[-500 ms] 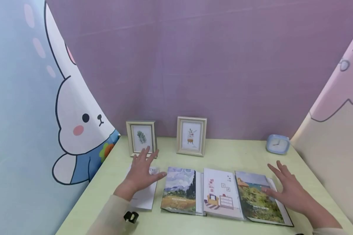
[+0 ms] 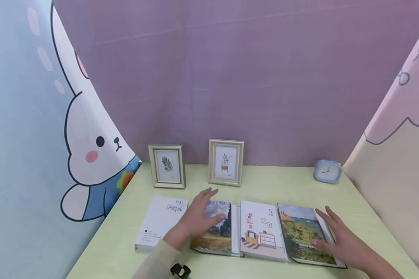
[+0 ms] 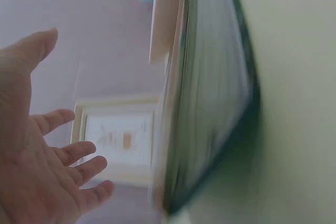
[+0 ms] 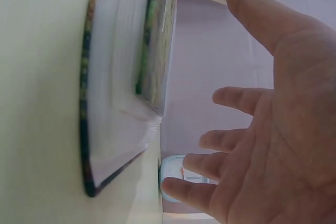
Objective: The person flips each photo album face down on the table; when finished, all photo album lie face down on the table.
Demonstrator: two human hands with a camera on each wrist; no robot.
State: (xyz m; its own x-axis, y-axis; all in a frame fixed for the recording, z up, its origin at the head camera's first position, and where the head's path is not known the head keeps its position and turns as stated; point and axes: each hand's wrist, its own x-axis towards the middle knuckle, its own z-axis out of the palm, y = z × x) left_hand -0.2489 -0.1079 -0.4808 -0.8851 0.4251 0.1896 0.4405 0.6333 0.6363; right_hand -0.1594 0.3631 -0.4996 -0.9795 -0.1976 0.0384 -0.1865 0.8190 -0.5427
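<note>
My left hand (image 2: 199, 219), fingers spread, hovers over the left part of a photo album with a wheat-field painting (image 2: 211, 238). In the left wrist view that hand (image 3: 42, 150) is apart from the album's thick page edge (image 3: 210, 77). My right hand (image 2: 343, 244) is over the right edge of another album with a green garden painting (image 2: 303, 236); the right wrist view shows its fingers stretched out, holding nothing. Between these two lies a white album with a drawn armchair and drawers (image 2: 263, 232). A white album with dark lettering (image 2: 160, 223) lies at the far left.
Two picture frames, one with a leaf (image 2: 167, 166) and one with a potted plant (image 2: 226, 162), stand at the back of the table. A blue clock (image 2: 327, 171) stands at the back right. A purple curtain (image 2: 213, 85) hangs behind.
My left hand has moved right, from over the white lettered album to over the wheat-field album. My right hand has shifted slightly down and toward me. The albums lie as before.
</note>
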